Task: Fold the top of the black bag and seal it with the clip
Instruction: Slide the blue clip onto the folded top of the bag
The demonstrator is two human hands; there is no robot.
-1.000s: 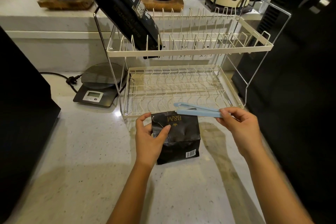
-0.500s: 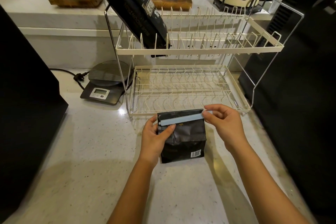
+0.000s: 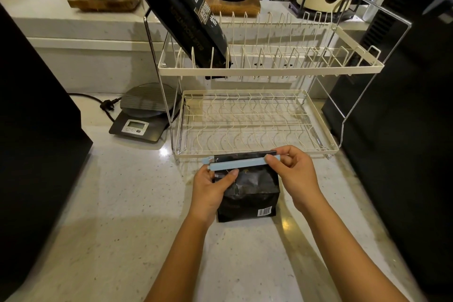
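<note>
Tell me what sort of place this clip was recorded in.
Most likely a kitchen or coffee-prep counter: a two-tier dish rack stands on the speckled countertop, a digital scale sits beside it, and black coffee-style bags are about, one being clipped shut.

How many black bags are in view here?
2. A small black bag stands on the counter between both hands; a larger bag leans in the dish rack's upper tier.

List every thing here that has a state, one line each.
Small black bag: upright on the counter, top folded.
Blue clip: across the fold, left end not closed.
Left hand: holds the bag's left side.
Right hand: pinches the clip's right end.
Large black bag: leaning in the upper rack.
Scale: nothing on it.
</note>
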